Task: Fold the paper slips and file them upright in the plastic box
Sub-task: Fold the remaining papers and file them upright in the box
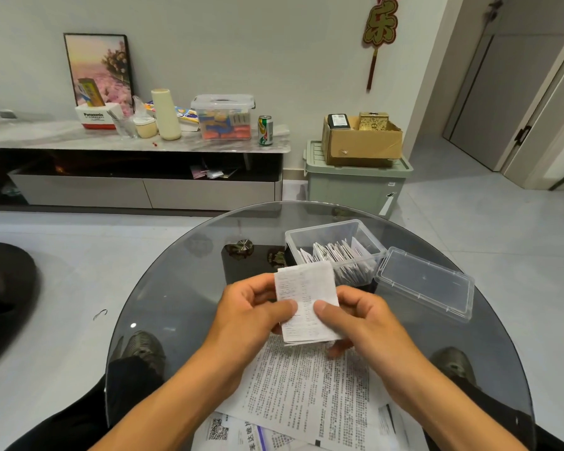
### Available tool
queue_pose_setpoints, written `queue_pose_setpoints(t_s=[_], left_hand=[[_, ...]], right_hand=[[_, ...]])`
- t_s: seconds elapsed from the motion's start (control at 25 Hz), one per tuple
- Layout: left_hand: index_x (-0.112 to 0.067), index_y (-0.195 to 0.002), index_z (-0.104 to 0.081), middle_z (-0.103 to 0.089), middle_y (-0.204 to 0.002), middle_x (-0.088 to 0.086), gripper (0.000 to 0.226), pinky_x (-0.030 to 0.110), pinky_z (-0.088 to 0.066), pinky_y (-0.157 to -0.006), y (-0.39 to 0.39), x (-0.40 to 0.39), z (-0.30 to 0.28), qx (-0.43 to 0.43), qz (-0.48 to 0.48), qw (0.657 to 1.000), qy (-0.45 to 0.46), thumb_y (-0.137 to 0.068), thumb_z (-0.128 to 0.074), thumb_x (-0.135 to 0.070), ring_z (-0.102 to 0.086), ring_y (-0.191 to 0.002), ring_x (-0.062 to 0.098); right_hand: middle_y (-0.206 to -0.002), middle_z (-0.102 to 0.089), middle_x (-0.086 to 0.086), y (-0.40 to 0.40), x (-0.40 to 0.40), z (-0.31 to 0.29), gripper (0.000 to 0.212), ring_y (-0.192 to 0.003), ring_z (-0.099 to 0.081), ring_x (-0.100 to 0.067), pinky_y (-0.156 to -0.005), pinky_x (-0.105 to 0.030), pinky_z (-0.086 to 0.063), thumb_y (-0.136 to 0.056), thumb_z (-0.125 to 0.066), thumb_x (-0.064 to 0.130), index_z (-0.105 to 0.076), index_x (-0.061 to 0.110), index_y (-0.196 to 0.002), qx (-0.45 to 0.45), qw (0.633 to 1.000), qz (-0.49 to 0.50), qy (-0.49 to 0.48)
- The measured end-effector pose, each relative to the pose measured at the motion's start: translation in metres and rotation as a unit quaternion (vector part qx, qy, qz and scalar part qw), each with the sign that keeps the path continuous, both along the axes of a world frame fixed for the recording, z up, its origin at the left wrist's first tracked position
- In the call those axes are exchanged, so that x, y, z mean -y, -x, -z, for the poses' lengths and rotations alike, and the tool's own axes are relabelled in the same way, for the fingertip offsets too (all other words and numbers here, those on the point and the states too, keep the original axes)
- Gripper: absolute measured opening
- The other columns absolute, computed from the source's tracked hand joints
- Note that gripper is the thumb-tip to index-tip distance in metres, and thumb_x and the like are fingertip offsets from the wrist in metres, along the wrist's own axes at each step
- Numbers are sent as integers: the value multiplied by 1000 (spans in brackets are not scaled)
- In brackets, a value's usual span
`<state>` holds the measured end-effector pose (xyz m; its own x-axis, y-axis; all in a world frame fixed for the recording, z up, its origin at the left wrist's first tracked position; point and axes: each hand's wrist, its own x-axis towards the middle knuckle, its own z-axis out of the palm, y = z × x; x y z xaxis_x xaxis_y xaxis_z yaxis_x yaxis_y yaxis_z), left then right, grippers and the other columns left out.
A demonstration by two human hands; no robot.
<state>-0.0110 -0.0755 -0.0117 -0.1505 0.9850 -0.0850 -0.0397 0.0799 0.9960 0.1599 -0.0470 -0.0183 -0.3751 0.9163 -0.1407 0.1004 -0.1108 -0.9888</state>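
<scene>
Left hand (258,304): thumb on the face of the paper slip (305,301), fingers curled behind its left edge. Grip is a pinch on the slip, nothing else held. Forearm comes in from lower left, wrist roughly level above the glass table (163,288).

Slip sits between both hands, held clear of the table, just above the loose printed sheets (306,395) lying near the table's front edge. Long axis runs near-to-far, tilted slightly, top edge leaning toward the box. Lower edge looks doubled over, so I'd judge it partly folded, not yet down to filing size.

Right hand (355,315): thumb pressed on the slip's right half, fingers wrapped under and behind. Same kind of pinch, holding the slip only. Forearm enters from lower right, mirrored to the left.

Key relation: plastic box (365,230) lies ahead and slightly right of the slip, just beyond its top edge. Box is open, already holds a row of folded slips (334,252) standing upright, packed toward the right end; the left end of the box looks free. Right hand is the nearer one to the box, so I'd expect it to carry the slip over once the fold is done, moving forward-right and down into that free end.

Lid (427,283) lies flat on the table, touching or just beside the box's right corner, out of the path.
</scene>
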Motion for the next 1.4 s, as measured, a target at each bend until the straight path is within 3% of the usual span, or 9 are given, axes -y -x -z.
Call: queue_pose_setpoints(t_s=[0.24, 0.36, 0.44, 0.56, 0.8, 0.92, 1.04, 1.24, 1.4], left_hand=[[-5, -63, -76, -76, -88, 13, 27, 27, -57, -66, 4, -2, -5, 92, 36, 995, -17, -78, -58, 9, -71, -80, 21], [-8, -74, -77, -76, -88, 14, 6, 26, -55, -68, 3, 1, -3, 35, 84, 996, 4, -78, -73, -4, -70, -78, 21], [-11, -82, -75, -75, -81, 10, 12, 25, -54, -67, 2, 1, 3, 6, 72, 997, 21, -80, -75, 0, -68, -73, 17], [-14, -93, -72, -71, -77, 7, 27, 28, -54, -67, 4, -4, 2, 62, -5, 998, 10, -78, -74, 8, -67, -70, 18], [-20, -92, -79, -76, -81, 2, 12, 24, -51, -61, -3, 4, 5, -102, 95, 990, 15, -92, -68, -23, -69, -70, 17], [-13, -90, -80, -75, -78, 7, 18, 21, -49, -54, -7, 0, 6, 3, 37, 999, 6, -92, -65, -22, -64, -65, 12], [-10, -93, -79, -77, -86, 13, 24, 22, -55, -60, -10, -3, 10, 98, 35, 994, 31, -94, -61, -24, -70, -72, 15], [-17, -76, -78, -68, -65, 3, 35, 25, -44, -59, -14, -9, 13, -83, 73, 994, -3, -97, -56, -35, -59, -60, 11], [-19, -83, -76, -72, -73, -4, 28, 23, -49, -60, -14, -43, -18, -232, 75, 963, -114, -97, -57, -34, -63, -65, 7]], right_hand=[[-80, -68, -26, -4, -5, -6, 34, -51, -57, -24, -42, -28, -47, -89, -47, -10, -72, 7, -75, -153, 985, 8, 78], [-75, -67, -24, -3, -5, -4, 35, -53, -57, -23, -43, -28, -45, -89, -46, -12, -71, 5, -72, -104, 994, 5, 33], [-76, -68, -23, -2, -6, -3, 28, -55, -58, -25, -45, -31, -47, -92, -45, -5, -72, 3, -88, -109, 994, 6, 26], [-87, -68, -23, -4, -10, -3, 28, -60, -60, -28, -52, -34, -51, -99, -48, 18, -67, 2, -111, -166, 984, 11, 65], [-71, -66, -19, -5, -11, 0, 8, -57, -58, -16, -52, -25, -52, -86, -68, 2, -71, -5, -89, -71, 994, 66, -54], [-73, -69, -15, 0, -7, 4, 21, -63, -62, -17, -56, -27, -55, -81, -71, 14, -71, -4, -92, -119, 991, 58, -5], [-77, -70, -15, 9, -3, 11, 14, -66, -63, -18, -57, -26, -54, -87, -68, 12, -73, -1, -86, -116, 990, 82, 8], [-74, -70, -12, 0, -7, -1, 16, -58, -61, -16, -50, -24, -51, -92, -64, 13, -70, 1, -84, -100, 986, 133, 3], [-64, -65, -7, -29, -45, -29, 16, -51, -52, -13, -45, -23, -45, -93, -65, 14, -69, 6, -79, -60, 966, 244, -65]])
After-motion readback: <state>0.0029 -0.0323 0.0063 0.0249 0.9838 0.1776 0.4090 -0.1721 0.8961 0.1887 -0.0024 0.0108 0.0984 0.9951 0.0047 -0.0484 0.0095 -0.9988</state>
